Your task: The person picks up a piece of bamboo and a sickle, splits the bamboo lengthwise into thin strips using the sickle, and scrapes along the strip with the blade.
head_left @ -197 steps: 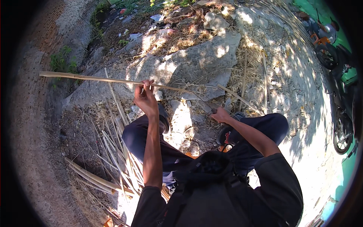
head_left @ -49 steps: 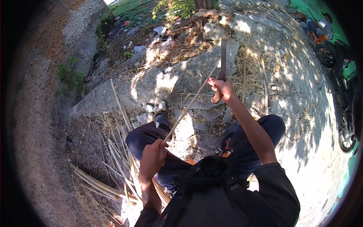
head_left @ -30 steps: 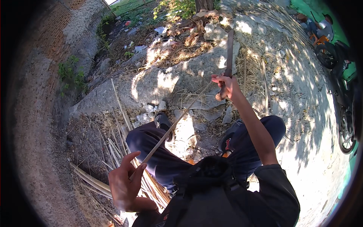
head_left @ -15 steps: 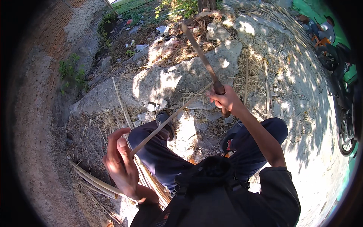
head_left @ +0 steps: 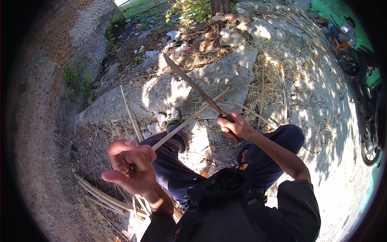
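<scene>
My right hand (head_left: 237,127) is closed around the dark handle of a machete. Its long brown blade (head_left: 193,85) points up and to the left, crossing the line of a pale bamboo strip (head_left: 180,128); I cannot tell whether they touch. The strip's near end meets the curled fingers of my left hand (head_left: 135,164), which is raised above my left knee. The thumb and index finger of that hand stand apart while the other fingers bend around the strip's end, and the grip itself is partly hidden.
Bamboo poles (head_left: 105,196) lie at my lower left. Other strips (head_left: 131,113) lie ahead. A large flat rock (head_left: 161,92) spans the ground before my feet. A rough wall (head_left: 40,121) rises at left. A motorcycle (head_left: 365,101) and a seated person (head_left: 346,33) are at far right.
The machete has swung leftward and its handle has come down toward me. My left hand has turned, spreading thumb and index finger. A short strip now shows right of the machete.
</scene>
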`<state>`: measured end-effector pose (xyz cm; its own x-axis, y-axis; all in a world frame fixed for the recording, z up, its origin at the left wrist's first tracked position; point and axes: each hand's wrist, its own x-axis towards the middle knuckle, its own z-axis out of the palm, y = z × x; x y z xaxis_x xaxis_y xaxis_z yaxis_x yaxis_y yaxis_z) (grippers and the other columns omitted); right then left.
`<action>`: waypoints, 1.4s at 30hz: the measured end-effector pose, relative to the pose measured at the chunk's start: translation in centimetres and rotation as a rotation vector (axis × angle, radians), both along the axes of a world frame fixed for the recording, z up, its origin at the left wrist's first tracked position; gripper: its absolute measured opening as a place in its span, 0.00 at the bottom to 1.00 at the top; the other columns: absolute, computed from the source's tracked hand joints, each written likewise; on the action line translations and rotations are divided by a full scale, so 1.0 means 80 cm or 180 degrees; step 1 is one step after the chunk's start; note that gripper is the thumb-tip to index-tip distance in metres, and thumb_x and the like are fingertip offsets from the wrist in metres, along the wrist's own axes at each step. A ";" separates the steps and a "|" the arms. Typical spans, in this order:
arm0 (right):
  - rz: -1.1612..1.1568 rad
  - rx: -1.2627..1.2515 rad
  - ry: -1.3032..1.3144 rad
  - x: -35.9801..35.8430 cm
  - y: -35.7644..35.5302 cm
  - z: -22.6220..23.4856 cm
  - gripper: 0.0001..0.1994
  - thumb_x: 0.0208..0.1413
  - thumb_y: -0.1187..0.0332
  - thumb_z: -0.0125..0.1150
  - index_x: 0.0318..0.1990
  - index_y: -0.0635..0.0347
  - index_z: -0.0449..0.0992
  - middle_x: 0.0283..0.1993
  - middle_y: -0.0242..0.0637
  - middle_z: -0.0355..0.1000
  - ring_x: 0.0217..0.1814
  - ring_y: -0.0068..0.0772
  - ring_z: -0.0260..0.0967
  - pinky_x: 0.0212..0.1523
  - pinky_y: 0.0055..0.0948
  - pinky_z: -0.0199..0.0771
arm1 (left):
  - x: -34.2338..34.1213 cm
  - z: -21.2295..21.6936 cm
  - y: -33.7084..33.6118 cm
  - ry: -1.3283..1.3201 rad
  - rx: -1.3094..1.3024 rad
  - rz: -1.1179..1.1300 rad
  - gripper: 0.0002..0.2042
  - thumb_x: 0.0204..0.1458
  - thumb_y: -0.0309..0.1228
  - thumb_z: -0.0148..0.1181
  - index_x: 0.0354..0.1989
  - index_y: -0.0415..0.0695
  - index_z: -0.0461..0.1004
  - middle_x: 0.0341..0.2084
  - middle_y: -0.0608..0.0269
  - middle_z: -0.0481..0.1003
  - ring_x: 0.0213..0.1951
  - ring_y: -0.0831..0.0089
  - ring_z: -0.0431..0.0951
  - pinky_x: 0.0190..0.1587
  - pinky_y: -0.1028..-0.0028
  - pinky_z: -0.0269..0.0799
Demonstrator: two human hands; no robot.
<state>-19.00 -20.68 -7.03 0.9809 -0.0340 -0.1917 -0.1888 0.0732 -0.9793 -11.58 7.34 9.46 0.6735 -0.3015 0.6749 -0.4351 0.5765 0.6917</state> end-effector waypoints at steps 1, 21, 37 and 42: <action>-0.0034 0.0042 -0.0064 0.000 0.000 -0.005 0.21 0.64 0.54 0.61 0.24 0.58 0.67 0.14 0.26 0.61 0.13 0.19 0.60 0.18 0.27 0.58 | 0.000 0.002 -0.003 -0.0007 0.0000 -0.0007 0.35 0.66 0.63 0.30 0.48 0.35 0.63 0.08 0.72 0.51 0.11 0.81 0.45 0.15 0.73 0.49; 0.0162 -0.1071 -0.1086 -0.043 0.067 0.080 0.09 0.58 0.69 0.64 0.39 0.66 0.76 0.16 0.35 0.61 0.17 0.23 0.52 0.21 0.30 0.54 | -0.045 -0.003 -0.059 0.0366 -0.0807 0.0974 0.21 0.71 0.52 0.28 0.32 0.50 0.57 0.10 0.75 0.48 0.14 0.81 0.42 0.23 0.75 0.45; 0.0325 -0.1285 -0.0852 -0.058 0.088 0.106 0.11 0.55 0.70 0.66 0.40 0.68 0.75 0.28 0.46 0.77 0.30 0.41 0.79 0.30 0.33 0.72 | -0.056 0.004 -0.089 0.0435 -0.1244 0.1535 0.06 0.72 0.31 0.41 0.39 0.46 0.58 0.13 0.74 0.49 0.17 0.83 0.45 0.21 0.76 0.44; 0.0290 -0.1085 -0.0826 -0.063 0.092 0.124 0.11 0.55 0.69 0.67 0.39 0.68 0.74 0.29 0.47 0.78 0.31 0.42 0.80 0.30 0.33 0.73 | -0.058 0.002 -0.098 0.0301 -0.1427 0.1436 0.04 0.70 0.27 0.41 0.40 0.46 0.57 0.13 0.73 0.49 0.16 0.83 0.45 0.20 0.76 0.42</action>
